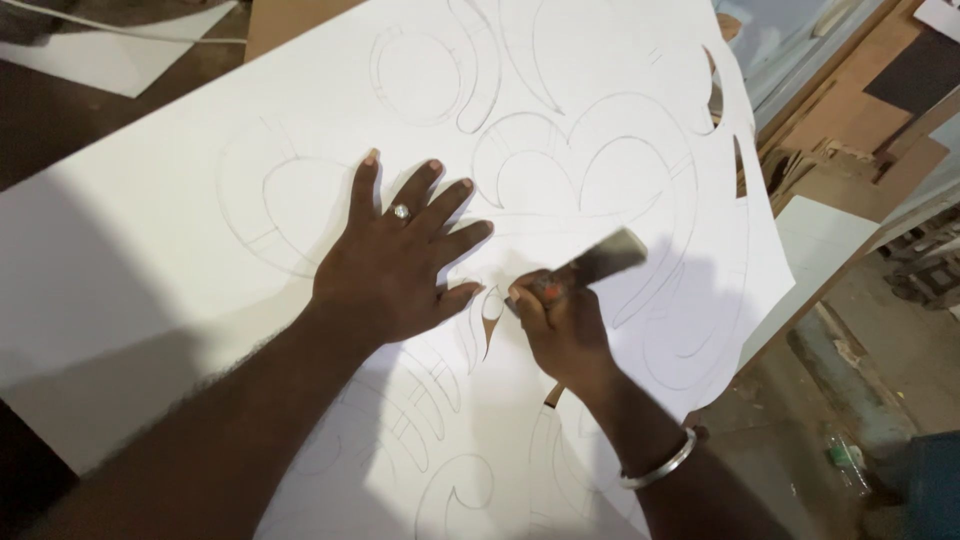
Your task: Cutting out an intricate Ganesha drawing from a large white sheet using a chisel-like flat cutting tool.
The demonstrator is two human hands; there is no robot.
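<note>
While left hand (395, 268) presses flat, spread, right hand (562, 322) grips blurred knife (597, 262) on white sheet (150, 230).

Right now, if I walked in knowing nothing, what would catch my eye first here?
Most likely the big white sheet filling the view, covered in curling pencil outlines, some shapes already cut out. At its middle the left hand, wearing a ring, lies flat with fingers spread. Just beside it the right hand, a bangle on its wrist, grips a blurred cutting tool against the sheet.
</note>
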